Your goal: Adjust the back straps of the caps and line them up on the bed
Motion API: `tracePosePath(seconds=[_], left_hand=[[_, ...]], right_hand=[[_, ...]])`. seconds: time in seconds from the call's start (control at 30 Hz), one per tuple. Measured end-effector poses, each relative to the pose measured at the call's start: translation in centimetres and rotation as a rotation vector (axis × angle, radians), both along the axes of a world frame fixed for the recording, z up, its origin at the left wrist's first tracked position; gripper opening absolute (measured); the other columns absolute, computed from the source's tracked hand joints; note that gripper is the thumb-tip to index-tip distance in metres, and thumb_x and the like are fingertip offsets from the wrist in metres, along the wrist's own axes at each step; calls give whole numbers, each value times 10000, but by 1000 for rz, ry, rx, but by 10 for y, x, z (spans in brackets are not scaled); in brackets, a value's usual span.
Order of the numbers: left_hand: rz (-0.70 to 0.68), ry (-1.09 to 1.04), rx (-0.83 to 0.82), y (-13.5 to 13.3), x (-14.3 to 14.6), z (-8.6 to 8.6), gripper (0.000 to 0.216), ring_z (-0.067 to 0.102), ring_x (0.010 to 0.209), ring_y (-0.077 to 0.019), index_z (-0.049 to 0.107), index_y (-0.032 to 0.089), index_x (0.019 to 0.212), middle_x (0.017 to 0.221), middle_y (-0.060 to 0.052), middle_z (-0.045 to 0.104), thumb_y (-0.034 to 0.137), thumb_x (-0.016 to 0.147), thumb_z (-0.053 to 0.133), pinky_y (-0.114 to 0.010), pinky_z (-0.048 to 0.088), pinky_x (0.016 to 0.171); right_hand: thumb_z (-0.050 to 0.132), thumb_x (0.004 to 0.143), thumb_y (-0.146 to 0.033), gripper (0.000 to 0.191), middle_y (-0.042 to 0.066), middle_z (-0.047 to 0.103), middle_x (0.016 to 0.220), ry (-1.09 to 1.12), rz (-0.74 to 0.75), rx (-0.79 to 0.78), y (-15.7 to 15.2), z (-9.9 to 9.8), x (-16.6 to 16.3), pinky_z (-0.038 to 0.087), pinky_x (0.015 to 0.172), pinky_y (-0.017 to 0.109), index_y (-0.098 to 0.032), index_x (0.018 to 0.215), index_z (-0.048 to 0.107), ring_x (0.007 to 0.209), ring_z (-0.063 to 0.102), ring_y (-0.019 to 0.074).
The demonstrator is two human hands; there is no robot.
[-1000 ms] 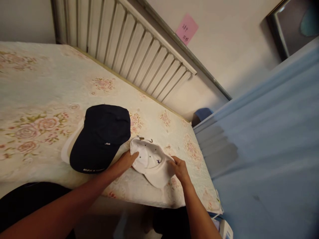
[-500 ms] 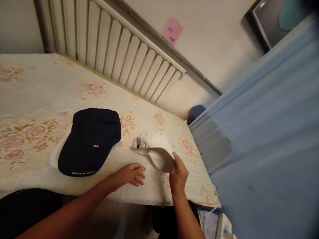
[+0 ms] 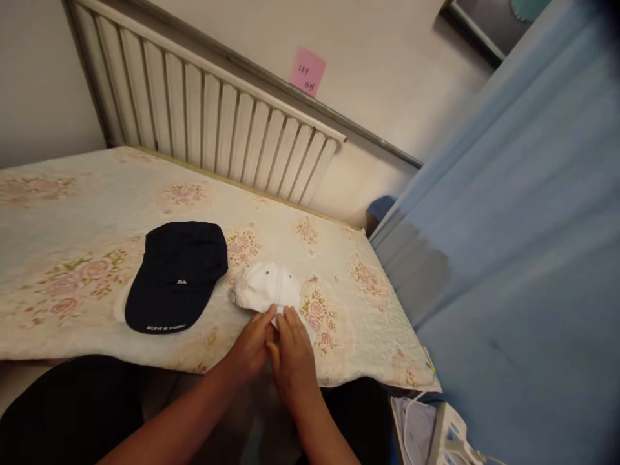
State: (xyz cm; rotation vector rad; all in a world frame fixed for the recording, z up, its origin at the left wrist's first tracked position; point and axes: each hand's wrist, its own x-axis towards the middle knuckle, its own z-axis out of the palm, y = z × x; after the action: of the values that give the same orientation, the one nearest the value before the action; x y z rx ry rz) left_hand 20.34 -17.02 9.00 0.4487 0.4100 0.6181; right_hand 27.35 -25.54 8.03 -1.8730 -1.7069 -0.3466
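Observation:
A white cap [image 3: 265,285] lies crown up on the flowered tablecloth [image 3: 97,213], near the front edge. My left hand [image 3: 252,342] and my right hand [image 3: 292,352] lie side by side on its brim, which they mostly hide. The fingers of both hands point forward and press flat on the brim. A dark navy cap [image 3: 177,274] with small white lettering lies just left of the white one, over something white that shows at its left edge.
A white radiator [image 3: 208,129] runs along the wall behind the table, with a pink note [image 3: 307,71] above it. A blue curtain [image 3: 523,245] hangs at the right. White and blue items [image 3: 445,433] sit low at the bottom right.
The white cap has been turned crown up and set down nearer the navy cap. My left hand has come back onto it, and both hands now rest together on the brim.

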Motion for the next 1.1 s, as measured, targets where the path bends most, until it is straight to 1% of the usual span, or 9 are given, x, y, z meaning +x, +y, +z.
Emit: tracePosePath(seconds=[0.17, 0.27, 0.4, 0.47, 0.57, 0.63, 0.8, 0.93, 1.1], left_hand=[[46, 117, -148, -6, -15, 4, 209, 699, 677, -180, 646, 105, 868, 749, -76, 723, 247, 909, 497, -271, 551, 676], [77, 126, -128, -3, -23, 9, 277, 713, 736, -205, 634, 69, 1026, 839, -114, 741, 257, 929, 456, -306, 557, 738], [198, 51, -104, 4, -29, 5, 409, 707, 887, -225, 502, 70, 1306, 984, -134, 741, 241, 944, 419, -348, 521, 881], [159, 57, -157, 6, -33, 2, 464, 699, 924, -245, 455, 81, 1362, 1021, -143, 733, 273, 939, 433, -371, 506, 910], [-12, 33, -221, 6, -41, 3, 548, 677, 986, -290, 445, 90, 1379, 1071, -163, 714, 397, 925, 438, -420, 487, 933], [-135, -10, -234, 4, -45, 6, 593, 665, 1009, -311, 460, 87, 1370, 1073, -169, 712, 466, 917, 416, -443, 474, 945], [-269, -57, -225, -2, -53, 12, 585, 675, 977, -326, 500, 70, 1335, 1017, -164, 730, 460, 904, 441, -462, 470, 942], [-191, -13, -213, -9, -59, 20, 530, 692, 918, -341, 535, 66, 1301, 975, -170, 738, 385, 881, 485, -483, 494, 894], [-228, 71, -224, -18, -60, 36, 572, 699, 873, -353, 568, 64, 1261, 930, -175, 744, 454, 843, 532, -486, 519, 835]], right_hand=[[578, 807, -149, 565, 158, 464, 1419, 11, 113, -40, 2, -5, -16, 345, 1099, 543, -106, 1351, 434, 1386, 313, 298], [580, 826, -195, 517, 165, 443, 1434, 46, 130, -9, -3, -12, -12, 311, 1108, 555, -107, 1323, 468, 1395, 295, 296], [515, 872, -288, 518, 155, 429, 1446, 344, 57, -2, -15, -24, 7, 291, 1123, 512, -121, 1358, 443, 1374, 346, 266], [462, 889, -337, 482, 150, 500, 1391, 626, -40, -38, -19, -29, 17, 343, 1095, 466, -125, 1320, 498, 1312, 442, 258], [400, 895, -417, 468, 138, 663, 1187, 1067, -173, -75, -22, -31, 26, 482, 942, 391, -126, 1191, 616, 1112, 613, 250], [416, 878, -441, 444, 103, 718, 1055, 1216, -179, -58, -24, -26, 28, 508, 863, 358, -147, 1084, 677, 1002, 652, 243], [525, 824, -388, 323, 47, 704, 1080, 1296, -55, 40, -29, -9, 20, 458, 908, 318, -210, 1034, 694, 1037, 613, 215], [546, 781, -380, 327, 35, 704, 973, 1508, -18, -4, -27, -11, 15, 497, 673, 267, -204, 1027, 671, 814, 635, 175], [592, 681, -297, 199, -20, 638, 654, 1417, -132, 13, -25, -23, 18, 420, 537, 224, -152, 792, 670, 600, 529, 131]])
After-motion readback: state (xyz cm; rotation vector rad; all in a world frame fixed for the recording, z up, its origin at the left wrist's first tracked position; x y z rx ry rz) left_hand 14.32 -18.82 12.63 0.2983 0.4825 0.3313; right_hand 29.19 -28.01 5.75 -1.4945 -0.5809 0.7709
